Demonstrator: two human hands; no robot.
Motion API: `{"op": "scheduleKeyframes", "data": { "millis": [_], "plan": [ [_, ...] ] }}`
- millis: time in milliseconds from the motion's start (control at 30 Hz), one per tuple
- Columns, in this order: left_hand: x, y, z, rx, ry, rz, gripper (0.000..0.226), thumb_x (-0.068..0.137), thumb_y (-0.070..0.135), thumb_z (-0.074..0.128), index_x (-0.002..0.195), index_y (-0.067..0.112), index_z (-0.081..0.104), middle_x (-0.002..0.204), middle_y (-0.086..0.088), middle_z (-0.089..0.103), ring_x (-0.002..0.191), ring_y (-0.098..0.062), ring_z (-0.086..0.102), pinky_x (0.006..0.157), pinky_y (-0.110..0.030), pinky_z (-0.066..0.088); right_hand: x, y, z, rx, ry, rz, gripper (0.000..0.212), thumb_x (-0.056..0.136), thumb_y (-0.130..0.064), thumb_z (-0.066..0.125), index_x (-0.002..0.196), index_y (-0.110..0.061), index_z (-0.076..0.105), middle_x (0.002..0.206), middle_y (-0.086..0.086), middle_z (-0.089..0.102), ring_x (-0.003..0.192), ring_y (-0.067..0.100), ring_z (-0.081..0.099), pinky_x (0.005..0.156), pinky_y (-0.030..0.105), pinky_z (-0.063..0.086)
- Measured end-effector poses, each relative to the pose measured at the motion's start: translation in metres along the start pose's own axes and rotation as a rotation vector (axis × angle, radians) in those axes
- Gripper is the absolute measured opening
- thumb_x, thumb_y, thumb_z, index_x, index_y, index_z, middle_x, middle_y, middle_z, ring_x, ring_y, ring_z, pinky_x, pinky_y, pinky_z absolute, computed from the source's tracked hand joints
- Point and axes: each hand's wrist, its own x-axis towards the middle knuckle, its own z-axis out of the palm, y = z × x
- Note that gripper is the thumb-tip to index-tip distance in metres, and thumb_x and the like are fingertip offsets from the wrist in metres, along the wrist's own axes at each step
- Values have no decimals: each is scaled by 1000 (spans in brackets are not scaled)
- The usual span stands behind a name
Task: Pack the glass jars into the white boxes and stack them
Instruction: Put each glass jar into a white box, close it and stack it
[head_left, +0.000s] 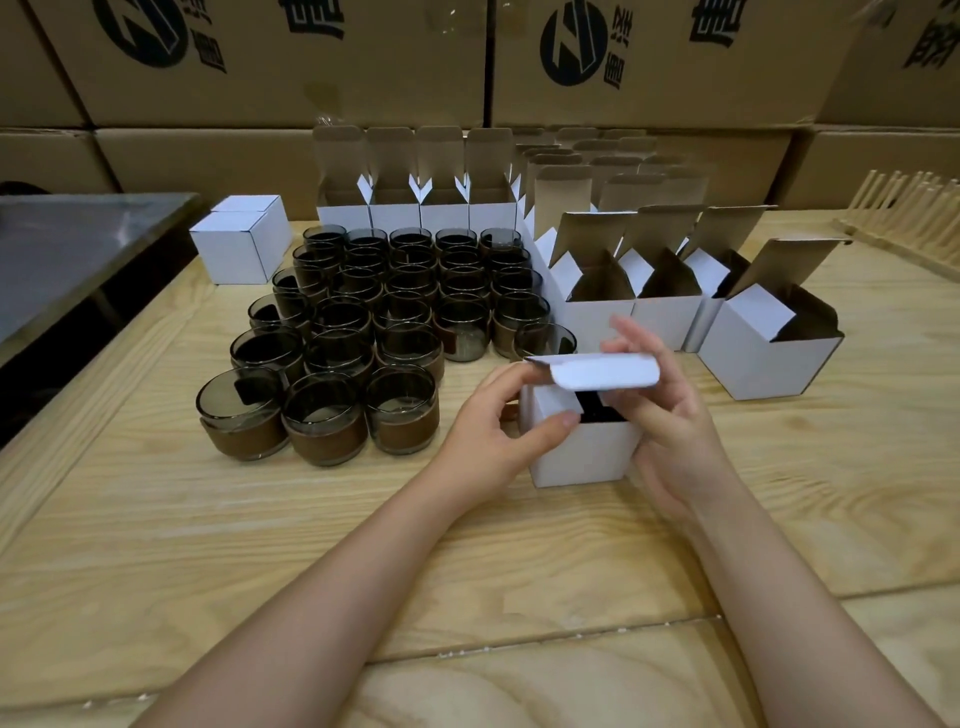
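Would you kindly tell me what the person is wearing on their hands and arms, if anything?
Nothing visible. The left hand and right hand are bare: no gloves or rings. The left forearm and right forearm are uncovered down to the frame's edge, with no sleeve, watch or bracelet at either wrist. The nails that show look short and unpainted.

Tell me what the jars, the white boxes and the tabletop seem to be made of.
Jars: smoky see-through glass, glossy rims; the matte brown band could be leather or cork. White boxes: thin cardboard, matte white outside, raw brown inside the flaps. Tabletop: pale wood with plain grain, apparently unvarnished.
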Motion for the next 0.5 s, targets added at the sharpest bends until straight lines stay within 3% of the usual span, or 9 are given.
{"op": "scheduleKeyframes", "data": {
  "millis": [67, 133, 233, 333, 500],
  "plan": [
    [0, 0, -1, -30, -4, -16, 48, 69, 50, 64, 114, 35, 57, 129, -3, 57, 120, -21, 55, 100, -51, 45, -3, -2, 1, -67, -69, -22, 39, 67, -24, 81, 101, -36, 67, 99, -14, 64, 96, 7, 61, 75, 23, 53],
    [0, 0, -2, -40, -9, -15, 48, 70, 49, 65, 116, 37, 57, 129, -2, 58, 121, -20, 55, 101, -50, 45, -4, -1, 1, -102, -78, -42, 31, 67, -23, 76, 93, -38, 66, 98, -19, 64, 95, 3, 60, 72, 20, 52],
    [-2, -2, -3, -86, -8, -10, 47, 70, 45, 69, 115, 38, 59, 124, 0, 63, 118, -17, 58, 101, -48, 47, -5, 1, 1, -116, -38, -73, 27, 69, -27, 73, 93, -33, 64, 98, -22, 63, 95, 1, 59, 74, 19, 52],
    [-4, -3, -4, -114, -2, -21, 54, 69, 43, 73, 119, 27, 59, 121, -1, 65, 115, -16, 61, 100, -47, 48, -6, 2, 2, -119, -19, -78, 24, 66, -31, 73, 88, -36, 65, 100, -21, 63, 96, 0, 59, 73, 20, 52],
    [-5, 0, -4, -149, -2, -19, 53, 70, 35, 76, 118, 21, 59, 123, -6, 64, 116, -20, 60, 101, -44, 48, -6, 3, 0, -154, -30, -78, 25, 71, -17, 69, 83, -39, 67, 106, -20, 60, 99, -1, 58, 75, 26, 52]
  ]
}}
